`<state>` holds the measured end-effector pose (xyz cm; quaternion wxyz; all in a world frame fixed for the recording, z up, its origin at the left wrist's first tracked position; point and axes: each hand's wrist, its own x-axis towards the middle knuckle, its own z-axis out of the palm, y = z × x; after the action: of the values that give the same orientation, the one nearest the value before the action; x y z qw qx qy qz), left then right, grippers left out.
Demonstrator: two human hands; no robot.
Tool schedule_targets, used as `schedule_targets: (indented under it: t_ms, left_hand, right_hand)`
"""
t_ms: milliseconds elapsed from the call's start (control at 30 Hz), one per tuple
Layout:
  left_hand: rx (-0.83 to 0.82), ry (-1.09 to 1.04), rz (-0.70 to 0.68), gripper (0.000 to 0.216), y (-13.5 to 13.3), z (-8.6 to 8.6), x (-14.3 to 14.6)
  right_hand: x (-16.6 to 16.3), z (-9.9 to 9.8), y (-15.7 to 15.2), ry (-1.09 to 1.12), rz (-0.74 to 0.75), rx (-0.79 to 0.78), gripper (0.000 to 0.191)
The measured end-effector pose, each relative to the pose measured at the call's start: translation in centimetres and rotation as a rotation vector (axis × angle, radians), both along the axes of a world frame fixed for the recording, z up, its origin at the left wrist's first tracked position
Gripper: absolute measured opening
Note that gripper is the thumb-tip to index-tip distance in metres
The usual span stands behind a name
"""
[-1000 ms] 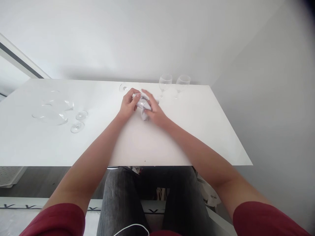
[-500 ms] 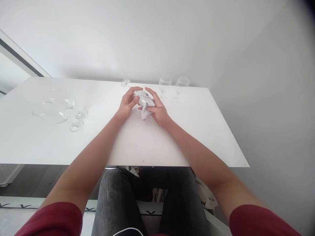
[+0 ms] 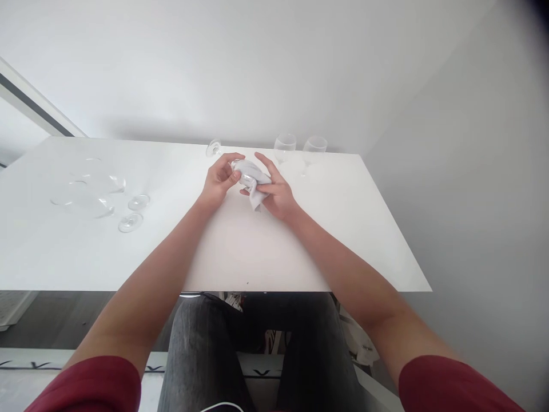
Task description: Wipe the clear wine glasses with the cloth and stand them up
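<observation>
Above the middle of the white table [image 3: 257,257], a clear wine glass [image 3: 213,148] lies tilted in my grip, its round foot showing beyond my left hand [image 3: 221,178]. The fingers and thumb of that hand are closed around the glass bowl. My right hand [image 3: 278,191] pinches a pale grey-white cloth [image 3: 257,199] between thumb and fingers and presses it at the glass's mouth, the index finger stretched out. Part of the cloth hangs down below. How far it reaches into the bowl I cannot tell.
Two wine glasses [image 3: 88,200] [image 3: 116,183] lie on their sides at the table's left, feet toward me. Two more glasses [image 3: 285,146] [image 3: 315,146] stand upright near the back edge, right of my hands. The wall [image 3: 240,68] rises behind the table.
The glass and cloth have turned slightly in my hands, and the glass's foot tips lower to the left. The hanging cloth end has shifted a little. The view has moved slightly.
</observation>
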<state>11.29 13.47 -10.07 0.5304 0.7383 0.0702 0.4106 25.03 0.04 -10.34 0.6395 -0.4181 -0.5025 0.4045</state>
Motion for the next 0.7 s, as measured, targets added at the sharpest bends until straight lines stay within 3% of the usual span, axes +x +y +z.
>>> schedule_targets:
  t_ms: [133,333,467,567,633,700]
  left_hand:
    - [-0.069,0.057,0.092,0.045,0.4,-0.4,0.0]
    - [-0.084,0.13,0.208,0.049,0.7,-0.6,0.0]
    - [-0.217,0.144,0.148,0.056,0.9,-1.0,0.1]
    - [-0.293,0.137,0.05,0.054,0.7,-0.8,0.1]
    - [-0.245,0.137,0.024,0.051,0.4,-0.4,-0.1]
    - [-0.15,0.088,0.102,0.046,0.1,0.0,-0.3]
  right_hand:
    - [-1.6,0.1,-0.1,-0.374,-0.055,0.087,0.073]
    - [-1.9,-0.2,-0.4,-0.724,-0.093,0.044,0.08]
    - [-1.3,-0.1,0.1,-0.931,-0.174,0.137,0.068]
    - [-1.0,0.2,0.1,-1.014,-0.294,0.095,0.062]
    - [-0.9,0.4,0.0,-1.044,-0.397,0.07,0.063]
    - [-0.8,0.7,-0.2,-1.045,-0.477,0.072,0.062]
